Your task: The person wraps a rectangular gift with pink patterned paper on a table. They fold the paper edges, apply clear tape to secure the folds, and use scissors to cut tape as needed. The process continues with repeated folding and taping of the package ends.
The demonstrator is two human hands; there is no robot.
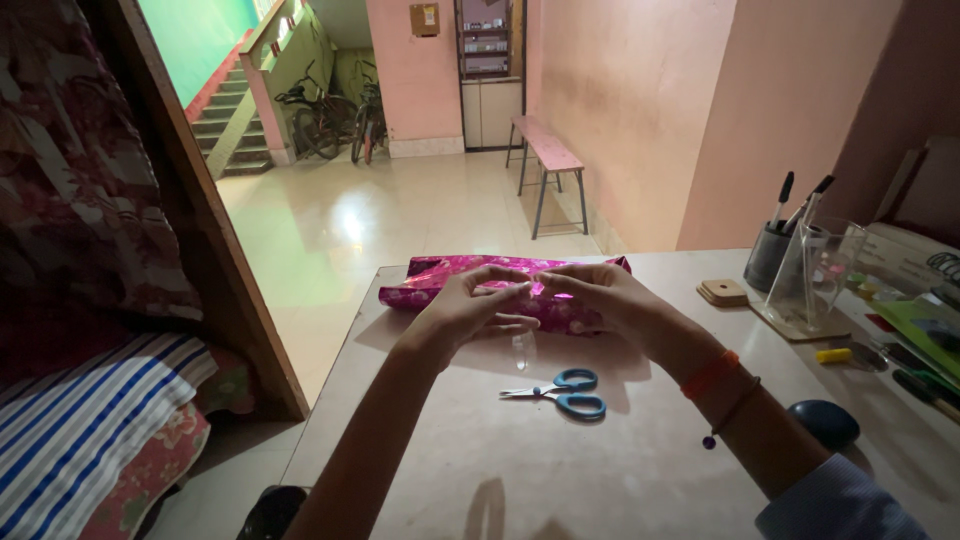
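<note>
Hands on pink foil parcel (500, 285), left hand (470, 310) and right hand (600, 295) pinching its top seam (fingertips together), blue scissors (560, 392) nearby on table (600, 470)

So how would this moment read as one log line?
left hand + right hand: pressing shiny pink wrapped parcel | blue scissors: lying nearer, untouched

My head view is dim indoors, with the strongest light coming from the open stairwell area ahead, where the tiled floor (370, 225) shows a bright white glare patch. The table (560, 470) in front of me is evenly but weakly lit, and my arms cast soft shadows across it. The shiny pink wrapped parcel (440, 280) catches small sparkling highlights. The left side sinks into deep shadow around the curtain (80, 170). Straight lines bow at the edges from the wide lens, and the near corners look soft.
</note>
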